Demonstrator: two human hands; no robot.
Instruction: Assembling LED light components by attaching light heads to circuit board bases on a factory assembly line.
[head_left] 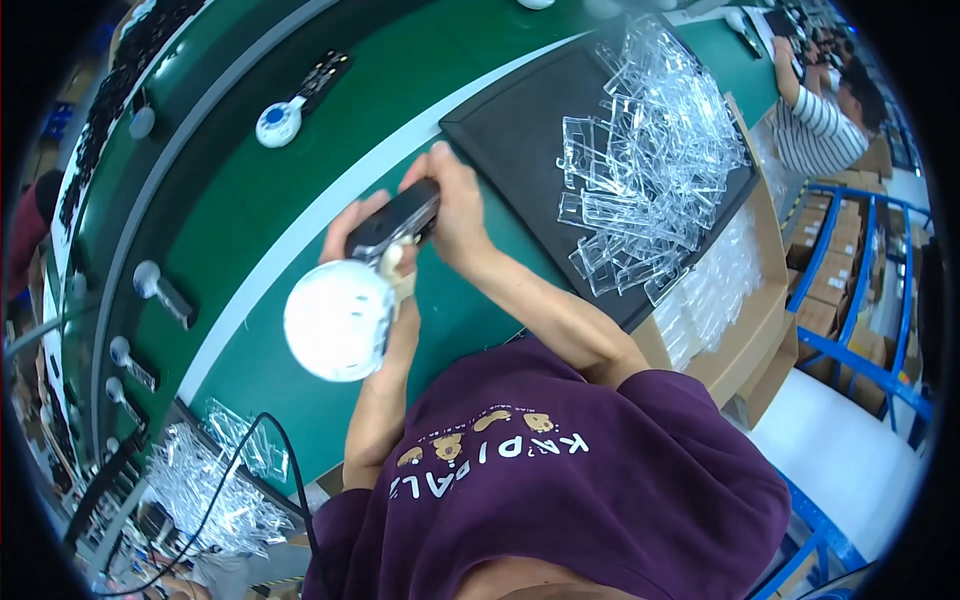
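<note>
Both my hands are closed on a device with a white round head [338, 320] and a black oblong body [392, 220], held tilted over the green worktop [465, 310]. My left hand [345, 228] grips the body from its left and from below, and something pale shows around its fingers near the white head. My right hand [460, 205] holds the body's far right end, with the thumb along its edge. The white head points toward me and to the left. Parts of the left fingers are hidden behind the device.
A black mat [520, 140] to the right bears a heap of clear plastic pieces [650, 170]. Beside it stands an open cardboard box [770, 270]. Similar white-headed devices [278, 124] lie on the green conveyor [225, 200]. More clear pieces [205, 490] lie lower left. A co-worker's striped sleeve [815, 125] appears far right.
</note>
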